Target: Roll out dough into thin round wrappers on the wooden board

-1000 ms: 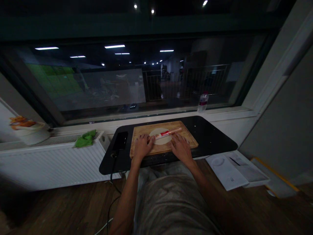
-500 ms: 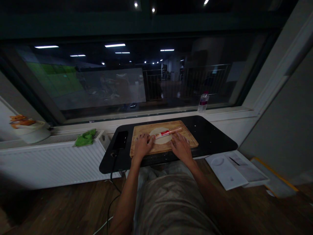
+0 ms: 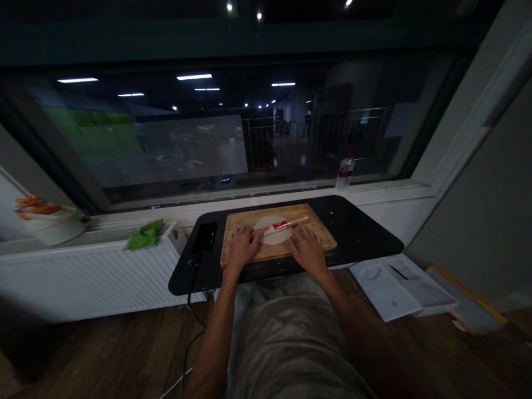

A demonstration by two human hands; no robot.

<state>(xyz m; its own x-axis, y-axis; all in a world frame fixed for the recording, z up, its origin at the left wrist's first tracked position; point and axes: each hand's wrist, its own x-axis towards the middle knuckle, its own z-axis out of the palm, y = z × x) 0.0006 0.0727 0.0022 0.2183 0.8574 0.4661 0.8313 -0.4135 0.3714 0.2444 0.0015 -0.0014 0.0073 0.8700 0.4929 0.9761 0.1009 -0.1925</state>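
On the wooden cutting board (image 3: pixel 276 255) lies a thin round of pale dough (image 3: pixel 276 239). A rolling pin (image 3: pixel 279 226) in clear wrap with a red label rests slantwise across the dough, its right end farther from me. My left hand (image 3: pixel 244 244) is closed at the pin's left end, thumb toward the dough; its fingers hide that end. Just below the pin's right half, my right hand (image 3: pixel 306 245) lies with fingers spread, at the dough's right edge and over the board. Whether its fingertips touch the pin, I cannot tell.
The board sits on a black table (image 3: pixel 366 233) with a phone (image 3: pixel 204 238) and cable at left. A green cloth (image 3: pixel 145 234) and a white bowl (image 3: pixel 56 224) rest by the radiator (image 3: pixel 103 277). A bottle (image 3: pixel 344 173) stands on the sill; a white box (image 3: pixel 401 288) lies at lower right.
The view has shifted very slightly. Both hands, the rolling pin and the dough look the same as before.
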